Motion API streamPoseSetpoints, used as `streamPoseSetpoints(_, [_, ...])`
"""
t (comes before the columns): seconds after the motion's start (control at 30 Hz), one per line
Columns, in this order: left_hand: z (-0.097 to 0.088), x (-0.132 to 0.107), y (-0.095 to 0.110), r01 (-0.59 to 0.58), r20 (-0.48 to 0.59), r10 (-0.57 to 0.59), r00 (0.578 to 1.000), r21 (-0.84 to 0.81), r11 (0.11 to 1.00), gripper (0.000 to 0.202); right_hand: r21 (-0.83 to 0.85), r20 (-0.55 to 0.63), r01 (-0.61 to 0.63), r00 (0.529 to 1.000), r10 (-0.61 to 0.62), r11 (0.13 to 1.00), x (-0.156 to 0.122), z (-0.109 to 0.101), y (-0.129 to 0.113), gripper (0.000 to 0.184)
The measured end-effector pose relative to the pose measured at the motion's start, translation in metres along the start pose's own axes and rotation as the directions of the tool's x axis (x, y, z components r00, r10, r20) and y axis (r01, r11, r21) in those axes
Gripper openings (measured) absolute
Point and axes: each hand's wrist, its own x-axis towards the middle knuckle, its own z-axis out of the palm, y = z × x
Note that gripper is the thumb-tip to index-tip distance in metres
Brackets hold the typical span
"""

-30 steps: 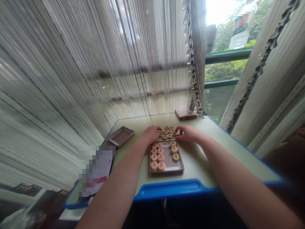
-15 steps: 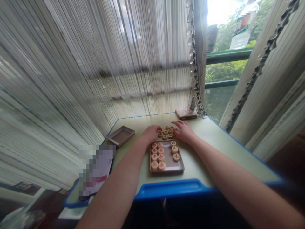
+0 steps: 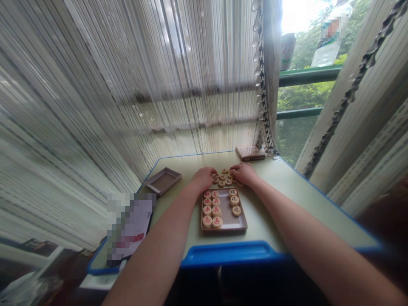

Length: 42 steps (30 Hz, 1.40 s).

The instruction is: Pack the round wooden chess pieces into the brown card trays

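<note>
A loose pile of round wooden xiangqi pieces (image 3: 222,182) lies on the table behind an open shallow box (image 3: 225,210). In the box, red-marked pieces (image 3: 216,211) fill two columns on the left, and black-marked pieces (image 3: 234,201) form one short column at the right. My left hand (image 3: 203,178) is at the pile's left side, its fingers bent and drawn together. From the right, my right hand (image 3: 245,173) reaches in with fingers curled down at the pile's edge. Whatever is between the fingertips of either hand is too small to make out.
An empty box lid (image 3: 163,180) lies at the left, with a blurred-out tablet-like device (image 3: 135,229) nearer me. A flat brown box (image 3: 250,153) sits at the far edge. The table has a raised blue front rim (image 3: 229,253). String curtains (image 3: 191,85) hang behind it.
My right hand's fingers, spread above the pile before, have curled down and drawn together at its right side. My left hand stays nearly in place. The view has shifted slightly.
</note>
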Motion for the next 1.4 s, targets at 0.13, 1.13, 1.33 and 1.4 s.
streamPoseSetpoints(0.13, [0.0, 0.0, 0.0, -0.006, -0.003, 0.006, 1.0, -0.002, 1.0, 0.035, 0.011, 0.009, -0.013, 1.0, 0.013, 1.0, 0.002, 0.001, 0.001, 0.03])
streamPoseSetpoints(1.13, [-0.006, -0.008, 0.023, -0.35, -0.391, 0.185, 0.902, -0.41, 0.842, 0.025, 0.903, -0.021, -0.017, 0.996, 0.083, 0.43, -0.027, -0.035, -0.039, 0.027])
streamPoseSetpoints(1.33, [-0.007, -0.007, 0.02, -0.326, -0.436, 0.131, 0.891, -0.411, 0.852, 0.024, 0.904, -0.018, 0.001, 0.999, 0.036, 0.428, -0.029, -0.032, -0.038, 0.036])
streamPoseSetpoints(1.4, [-0.007, -0.007, 0.02, -0.317, -0.444, 0.119, 0.888, -0.404, 0.858, 0.024, 0.892, -0.04, 0.021, 0.999, 0.032, 0.453, -0.028, -0.03, -0.037, 0.034])
